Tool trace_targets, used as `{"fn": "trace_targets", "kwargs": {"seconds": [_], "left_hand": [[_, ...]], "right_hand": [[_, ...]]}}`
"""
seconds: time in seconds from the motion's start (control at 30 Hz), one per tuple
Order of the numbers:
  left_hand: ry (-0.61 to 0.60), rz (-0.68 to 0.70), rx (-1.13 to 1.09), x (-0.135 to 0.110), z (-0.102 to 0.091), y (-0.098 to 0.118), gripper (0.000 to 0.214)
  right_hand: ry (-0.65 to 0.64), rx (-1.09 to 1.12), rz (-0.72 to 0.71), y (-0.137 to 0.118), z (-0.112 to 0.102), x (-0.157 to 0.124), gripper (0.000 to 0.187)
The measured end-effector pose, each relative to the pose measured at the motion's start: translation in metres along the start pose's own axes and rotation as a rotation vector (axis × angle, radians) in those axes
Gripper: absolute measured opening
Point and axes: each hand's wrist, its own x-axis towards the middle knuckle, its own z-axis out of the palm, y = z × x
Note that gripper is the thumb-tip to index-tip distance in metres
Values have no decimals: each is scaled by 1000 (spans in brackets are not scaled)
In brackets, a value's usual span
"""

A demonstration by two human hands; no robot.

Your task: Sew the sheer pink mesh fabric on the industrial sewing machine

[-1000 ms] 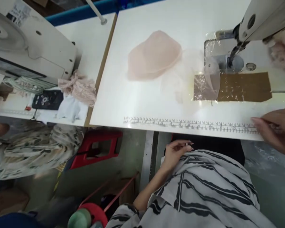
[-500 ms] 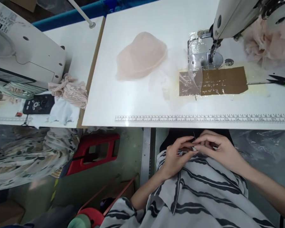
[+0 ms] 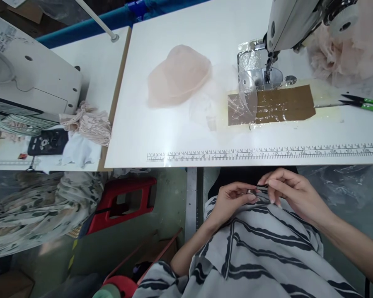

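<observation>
While the pink fabric piece (image 3: 178,76) lies flat left of the sewing machine (image 3: 286,20), my left hand (image 3: 233,199) and right hand (image 3: 294,193) meet over my lap. Their fingertips pinch either end of a small slender piece (image 3: 258,188), too thin for a fuller grip. The table's ruler edge (image 3: 267,154) runs just above; room lies rightward, snips (image 3: 365,104) well apart.

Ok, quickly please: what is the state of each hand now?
Left hand: closed, fingertips pinching a small thin dark object, too small to identify.
Right hand: closed, pinching the other end of the same object.
</observation>
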Motion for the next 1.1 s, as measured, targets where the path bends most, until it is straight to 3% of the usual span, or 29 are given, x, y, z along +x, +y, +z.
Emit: {"fn": "trace_targets", "kwargs": {"seconds": [0.1,0.2,0.4,0.47,0.57,0.63,0.73,1.1], "left_hand": [[11,-24,-49,2,0,0,31],[29,-4,-83,2,-1,-1,29],[61,62,-26,-1,-4,-5,24],[64,100,39,-3,-4,-6,24],[51,196,147,-5,-4,-5,25],[44,253,198,-7,-3,-2,27],[56,296,268,-8,-2,1,21],[23,396,320,-7,-4,1,14]], "right_hand": [[-33,85,35,-4,-5,-4,30],[-7,0,-35,-8,-16,-11,28],[136,-802,-291,-1,-31,-24,33],[94,-759,-250,3,-25,-22,27],[-114,-483,-46,6,-9,-13,49],[-208,-382,28,6,-1,-6,46],[-192,-433,17,6,1,-2,25],[-88,-500,-138,-6,-5,-9,28]]}}
